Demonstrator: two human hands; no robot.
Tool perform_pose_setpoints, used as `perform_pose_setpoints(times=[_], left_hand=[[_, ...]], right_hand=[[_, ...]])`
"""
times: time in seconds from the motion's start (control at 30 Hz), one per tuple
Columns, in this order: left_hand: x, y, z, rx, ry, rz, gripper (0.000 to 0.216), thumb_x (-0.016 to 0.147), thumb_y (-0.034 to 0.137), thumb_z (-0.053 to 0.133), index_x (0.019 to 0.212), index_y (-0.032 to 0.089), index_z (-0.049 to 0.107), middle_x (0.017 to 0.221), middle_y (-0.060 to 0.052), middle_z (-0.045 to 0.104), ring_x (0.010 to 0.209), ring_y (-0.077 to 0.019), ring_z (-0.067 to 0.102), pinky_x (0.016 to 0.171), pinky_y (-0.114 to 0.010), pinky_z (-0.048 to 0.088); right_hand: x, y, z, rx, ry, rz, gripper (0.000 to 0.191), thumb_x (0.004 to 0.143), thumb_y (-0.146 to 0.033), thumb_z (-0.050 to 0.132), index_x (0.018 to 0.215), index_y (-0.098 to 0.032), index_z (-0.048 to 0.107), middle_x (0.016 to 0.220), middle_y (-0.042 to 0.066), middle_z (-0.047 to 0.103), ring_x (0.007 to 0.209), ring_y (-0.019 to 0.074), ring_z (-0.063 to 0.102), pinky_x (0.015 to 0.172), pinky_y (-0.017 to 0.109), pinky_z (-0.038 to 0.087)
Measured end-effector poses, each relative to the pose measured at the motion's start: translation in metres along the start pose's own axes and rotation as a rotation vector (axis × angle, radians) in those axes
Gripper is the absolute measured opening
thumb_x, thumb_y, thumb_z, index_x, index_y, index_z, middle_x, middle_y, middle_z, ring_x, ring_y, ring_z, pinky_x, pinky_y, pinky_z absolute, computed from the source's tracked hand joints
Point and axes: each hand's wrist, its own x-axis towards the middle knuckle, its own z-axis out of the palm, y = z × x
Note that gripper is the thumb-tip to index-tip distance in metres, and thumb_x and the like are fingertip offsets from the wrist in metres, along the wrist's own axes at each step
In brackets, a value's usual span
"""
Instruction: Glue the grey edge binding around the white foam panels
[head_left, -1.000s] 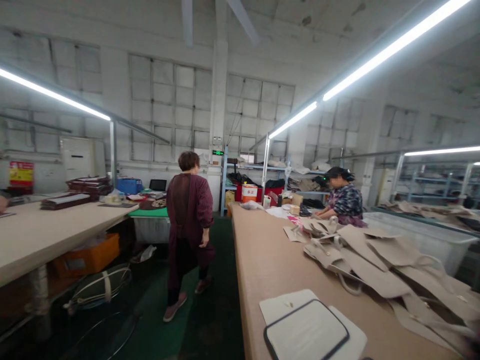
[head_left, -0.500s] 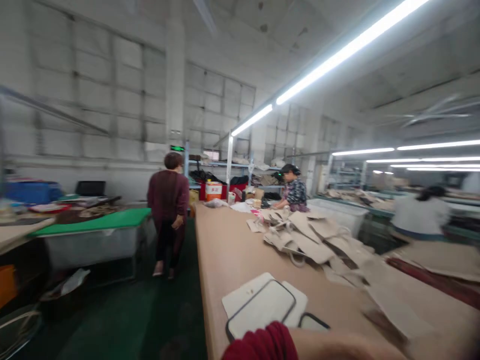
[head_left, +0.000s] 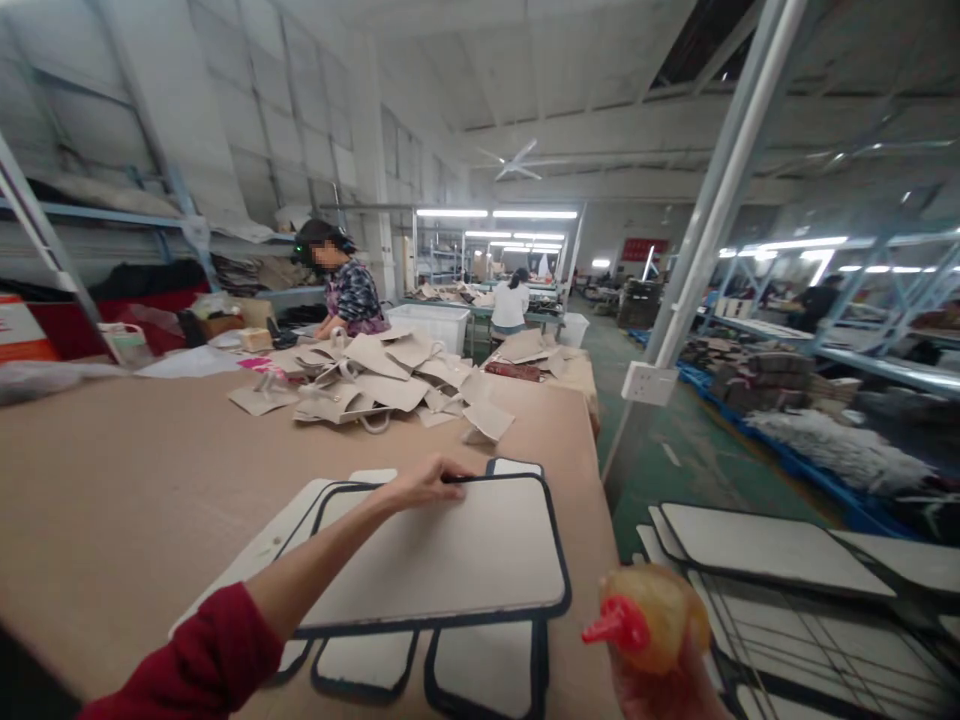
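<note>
My left hand [head_left: 435, 480] reaches across a large white panel with a dark border [head_left: 450, 560], its fingers closed over the far edge. This panel lies over several similar pieces, including a smaller white panel [head_left: 484, 665] that sticks out on the near side. At the lower right, my right hand [head_left: 667, 685] is wrapped round a squeeze bottle [head_left: 671, 610] with yellowish contents. The bottle's red nozzle [head_left: 619, 628] points left, towards the panels. Part of the right hand is hidden behind the bottle.
A heap of beige cut pieces [head_left: 397, 370] covers the table [head_left: 135, 470] further back, where a co-worker [head_left: 352, 285] bends over it. To the right, beyond a metal post [head_left: 675, 300], more dark-edged panels [head_left: 780, 550] are stacked on a wire rack.
My view has swung to the right. The left hand now shows on the panel's far edge; earlier only a sleeve and forearm were visible. The right hand with the bottle has come into view.
</note>
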Motion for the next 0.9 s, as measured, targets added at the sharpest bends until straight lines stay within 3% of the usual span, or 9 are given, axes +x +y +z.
perform_pose_setpoints(times=[0.13, 0.27, 0.47, 0.7, 0.9], left_hand=[[-0.011, 0.010, -0.002, 0.009, -0.065, -0.051, 0.044, 0.069, 0.032, 0.070, 0.108, 0.012, 0.074, 0.096, -0.004, 0.075, 0.085, -0.0216, 0.061, 0.075, -0.026, 0.044], [-0.023, 0.017, -0.007, -0.033, -0.203, 0.003, 0.038, 0.072, 0.035, 0.071, 0.104, 0.015, 0.076, 0.088, 0.000, 0.073, 0.079, -0.0180, 0.058, 0.070, -0.023, 0.042], [-0.044, 0.031, -0.017, -0.068, -0.288, 0.004, 0.040, 0.075, 0.037, 0.070, 0.108, 0.015, 0.074, 0.080, 0.001, 0.069, 0.072, -0.0142, 0.053, 0.063, -0.020, 0.037], [-0.056, 0.038, -0.021, -0.099, -0.307, 0.020, 0.042, 0.075, 0.042, 0.071, 0.105, 0.013, 0.075, 0.068, 0.001, 0.061, 0.061, -0.0103, 0.041, 0.051, -0.019, 0.027], [-0.061, 0.042, -0.020, -0.100, -0.320, 0.017, 0.040, 0.077, 0.040, 0.071, 0.104, 0.011, 0.075, 0.067, 0.001, 0.061, 0.060, -0.0098, 0.040, 0.051, -0.019, 0.028]], right_hand=[[0.021, -0.032, 0.019, -0.086, 0.126, -0.183, 0.053, 0.062, -0.049, 0.085, 0.110, -0.032, 0.070, 0.116, 0.000, 0.070, 0.101, 0.0195, 0.068, 0.082, 0.028, 0.059], [0.032, -0.047, 0.040, -0.194, 0.196, -0.313, 0.063, 0.051, -0.053, 0.087, 0.108, -0.033, 0.070, 0.120, -0.004, 0.068, 0.106, 0.0184, 0.065, 0.084, 0.027, 0.056], [0.032, -0.052, 0.046, -0.329, 0.100, -0.443, 0.061, 0.047, -0.053, 0.088, 0.100, -0.029, 0.072, 0.101, 0.000, 0.073, 0.086, 0.0193, 0.069, 0.075, 0.029, 0.059], [0.023, -0.058, 0.044, -0.445, -0.130, -0.494, 0.049, 0.065, -0.045, 0.083, 0.109, -0.028, 0.069, 0.104, 0.002, 0.072, 0.093, 0.0226, 0.068, 0.077, 0.034, 0.059], [0.021, -0.061, 0.046, -0.434, -0.133, -0.487, 0.061, 0.055, -0.044, 0.088, 0.111, -0.029, 0.068, 0.109, 0.000, 0.070, 0.102, 0.0239, 0.065, 0.083, 0.035, 0.058]])
